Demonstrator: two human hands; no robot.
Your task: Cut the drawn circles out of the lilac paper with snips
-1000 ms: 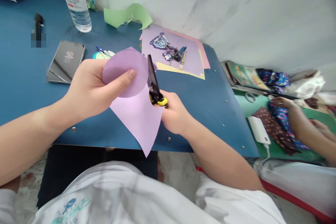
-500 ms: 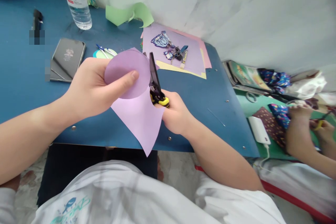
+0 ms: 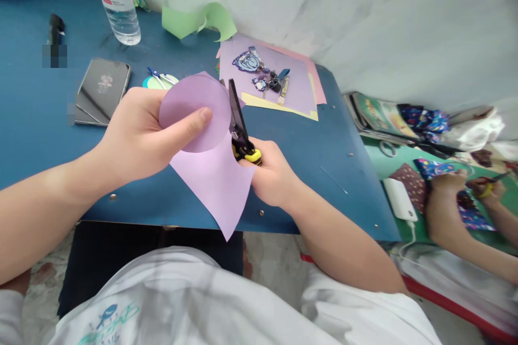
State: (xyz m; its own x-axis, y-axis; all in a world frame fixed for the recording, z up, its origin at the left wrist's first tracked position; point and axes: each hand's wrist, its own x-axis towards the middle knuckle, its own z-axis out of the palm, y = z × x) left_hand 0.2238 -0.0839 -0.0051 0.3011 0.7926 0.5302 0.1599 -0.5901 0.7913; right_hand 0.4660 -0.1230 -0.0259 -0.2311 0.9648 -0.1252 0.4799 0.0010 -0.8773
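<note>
My left hand (image 3: 151, 132) pinches a purple paper circle (image 3: 190, 99) against a larger lilac sheet (image 3: 220, 188), thumb on top and the other fingers hidden behind. The sheet's pointed corner hangs down past the table's front edge. In my right hand (image 3: 271, 172) are scissors (image 3: 239, 129) with dark blades and yellow-and-black handles. Their blades stand apart at the right side of the circle, with the sheet's edge between or behind them; which, I cannot tell.
A phone (image 3: 103, 89), a water bottle (image 3: 117, 5), small scissors (image 3: 162, 78) and green paper (image 3: 198, 21) lie or stand beyond my hands. Keychains (image 3: 271, 78) rest on stacked paper (image 3: 299, 99). At right, a person's hands (image 3: 449, 180) work beside a white power bank (image 3: 400, 199).
My hands, the paper and the scissors have barely moved. At the right, the other person's hands have shifted left and a patterned cloth there lies differently.
</note>
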